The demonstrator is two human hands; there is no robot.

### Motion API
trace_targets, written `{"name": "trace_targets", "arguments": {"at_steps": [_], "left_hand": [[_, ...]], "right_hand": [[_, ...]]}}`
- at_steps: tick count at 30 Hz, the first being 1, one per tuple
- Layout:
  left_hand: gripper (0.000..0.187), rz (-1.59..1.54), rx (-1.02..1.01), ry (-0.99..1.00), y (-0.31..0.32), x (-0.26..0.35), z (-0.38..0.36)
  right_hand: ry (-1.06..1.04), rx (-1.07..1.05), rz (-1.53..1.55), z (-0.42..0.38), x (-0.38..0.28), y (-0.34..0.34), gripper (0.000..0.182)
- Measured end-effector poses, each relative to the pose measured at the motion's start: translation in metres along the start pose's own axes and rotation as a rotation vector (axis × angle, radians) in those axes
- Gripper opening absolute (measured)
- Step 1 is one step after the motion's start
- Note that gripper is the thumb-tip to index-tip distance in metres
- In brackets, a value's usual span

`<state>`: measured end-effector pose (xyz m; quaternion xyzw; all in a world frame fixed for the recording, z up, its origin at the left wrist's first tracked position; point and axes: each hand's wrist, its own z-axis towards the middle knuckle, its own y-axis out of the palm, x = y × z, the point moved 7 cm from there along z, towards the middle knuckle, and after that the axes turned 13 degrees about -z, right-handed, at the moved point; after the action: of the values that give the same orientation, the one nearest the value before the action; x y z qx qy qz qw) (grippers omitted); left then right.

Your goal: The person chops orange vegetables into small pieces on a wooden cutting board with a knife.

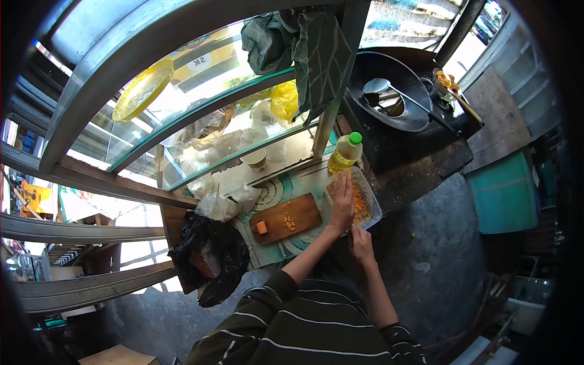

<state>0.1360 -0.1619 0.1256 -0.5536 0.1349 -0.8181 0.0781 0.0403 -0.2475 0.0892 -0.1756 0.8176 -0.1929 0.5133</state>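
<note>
My left hand (343,205) reaches over a clear plastic container (375,208) that holds small diced orange pieces (360,204). Its fingers are stretched out and cover part of the contents. Close by, at the container's near edge, my right hand (363,244) is closed; whatever it grips is hidden from view. To the left lies a wooden cutting board (306,211) with an orange chunk (261,227) and a small heap of diced orange pieces (289,222) on it. A bottle with a green cap (345,153), holding yellow liquid, stands just behind the container.
A black wok (395,73) with a metal ladle (377,86) sits on the stove at the back right. A black plastic bag (228,243) lies left of the board. Behind the board rises a glass display case (231,137), with a paper cup (255,159) inside.
</note>
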Motion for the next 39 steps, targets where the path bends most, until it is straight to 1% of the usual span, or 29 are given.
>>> {"name": "trace_targets", "arguments": {"at_steps": [1,2,3,4,5,6,7,8,9,10,11,13,15,16,17,18,20,23,24,26,28,29,31,33,34,35,36,37,39], "left_hand": [[0.053,-0.056,-0.012,0.017,0.016,-0.003,-0.001],[0.045,-0.133,0.030,-0.064,0.027,-0.013,-0.003],[0.045,-0.141,0.029,-0.061,0.037,-0.019,-0.006],[0.046,-0.226,0.101,-0.251,0.042,-0.039,-0.011],[0.048,-0.308,0.172,-0.445,0.048,-0.060,-0.019],[0.051,-0.382,0.171,-0.506,0.055,-0.079,-0.022],[0.051,-0.381,0.166,-0.509,0.060,-0.093,-0.024],[0.056,-0.668,0.270,-0.664,0.066,-0.117,-0.032],[0.060,-0.957,0.375,-0.814,0.074,-0.131,-0.038],[0.069,-1.175,0.388,-0.945,0.067,-0.093,-0.032],[0.069,-1.174,0.385,-0.945,0.062,-0.093,-0.030],[0.076,-1.330,0.413,-1.125,0.066,-0.097,-0.038],[0.079,-1.411,0.407,-1.155,0.065,-0.097,-0.040],[0.082,-1.495,0.397,-1.188,0.066,-0.097,-0.043],[0.082,-1.493,0.400,-1.190,0.064,-0.099,-0.045],[0.082,-1.520,0.392,-1.171,0.062,-0.099,-0.044],[0.082,-1.549,0.375,-1.152,0.062,-0.098,-0.043],[0.083,-1.562,0.356,-1.156,0.055,-0.094,-0.042],[0.083,-1.552,0.348,-1.160,0.054,-0.095,-0.043],[0.082,-1.543,0.330,-1.166,0.053,-0.095,-0.044],[0.072,-1.461,0.303,-1.051,0.034,-0.086,-0.037],[0.072,-1.460,0.304,-1.048,0.025,-0.082,-0.035],[0.044,-1.121,0.299,-0.736,-0.015,-0.075,-0.025],[0.031,-0.838,0.342,-0.586,-0.055,-0.095,-0.027],[0.031,-0.840,0.331,-0.589,-0.060,-0.114,-0.034],[0.025,-0.489,0.282,-0.597,-0.069,-0.136,-0.042],[0.020,-0.138,0.231,-0.588,-0.077,-0.134,-0.044],[0.020,-0.140,0.228,-0.586,-0.074,-0.132,-0.049],[0.012,0.371,-0.111,-0.266,-0.050,-0.108,-0.051]], "right_hand": [[0.002,0.003,-0.005,0.003,0.012,-0.006,0.032],[-0.033,0.138,-0.282,0.006,0.021,-0.018,0.031],[-0.067,0.275,-0.558,0.005,0.022,-0.030,0.032],[0.077,0.243,-0.571,0.001,0.016,-0.038,0.032],[0.080,0.246,-0.573,0.000,0.016,-0.042,0.032],[0.052,0.318,-0.558,-0.003,0.014,-0.048,0.031],[0.024,0.387,-0.541,-0.007,0.013,-0.052,0.029],[0.028,0.387,-0.538,-0.009,0.015,-0.051,0.029],[-0.064,0.412,-0.482,-0.010,0.010,-0.050,0.027],[-0.157,0.437,-0.426,-0.013,0.006,-0.050,0.026],[-0.155,0.439,-0.424,-0.015,0.007,-0.049,0.026],[-0.139,0.352,-0.559,-0.016,0.006,-0.039,0.024],[-0.160,0.396,-0.532,-0.021,0.000,-0.040,0.023],[-0.224,0.420,-0.504,-0.025,-0.006,-0.040,0.022],[-0.285,0.446,-0.476,-0.029,-0.010,-0.040,0.022],[-0.283,0.447,-0.475,-0.029,-0.008,-0.040,0.022],[-0.197,0.459,-0.658,-0.029,-0.001,-0.041,0.021],[-0.216,0.509,-0.559,-0.032,-0.004,-0.050,0.020],[-0.259,0.480,-0.555,-0.034,-0.009,-0.049,0.020],[-0.203,0.454,-0.619,-0.032,-0.004,-0.046,0.021],[-0.149,0.429,-0.684,-0.030,0.001,-0.047,0.021],[-0.126,0.468,-0.648,-0.028,0.003,-0.052,0.021],[-0.095,0.501,-0.610,-0.030,0.003,-0.056,0.021],[-0.108,0.560,-0.519,-0.034,-0.003,-0.064,0.022],[-0.099,0.567,-0.519,-0.036,-0.001,-0.065,0.022],[-0.083,0.551,-0.465,-0.037,0.002,-0.064,0.023],[-0.070,0.535,-0.410,-0.036,0.004,-0.063,0.023],[-0.068,0.540,-0.410,-0.037,0.005,-0.062,0.023],[-0.085,0.555,-0.354,-0.042,0.011,-0.059,0.023]]}}
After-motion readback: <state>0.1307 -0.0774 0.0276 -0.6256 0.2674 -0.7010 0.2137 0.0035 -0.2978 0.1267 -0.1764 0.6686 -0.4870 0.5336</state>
